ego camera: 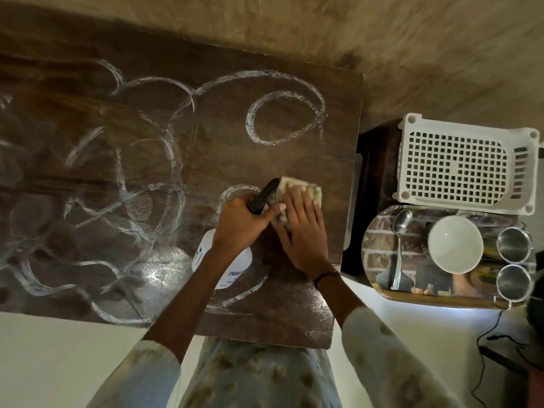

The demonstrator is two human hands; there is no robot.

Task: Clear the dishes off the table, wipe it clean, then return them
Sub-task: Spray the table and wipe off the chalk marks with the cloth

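Your right hand [303, 231] presses the soft, limp cloth [297, 195] flat on the wet tabletop [206, 136], fingers straight; keep your palm centred. Your left hand [241, 222] grips the light, slippery-looking bottle [226, 266] by its trigger.

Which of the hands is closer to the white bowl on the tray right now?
The right hand: it presses flat on the cloth near the table's right edge, the side facing the white bowl. The left hand grips the spray bottle, farther from the bowl.
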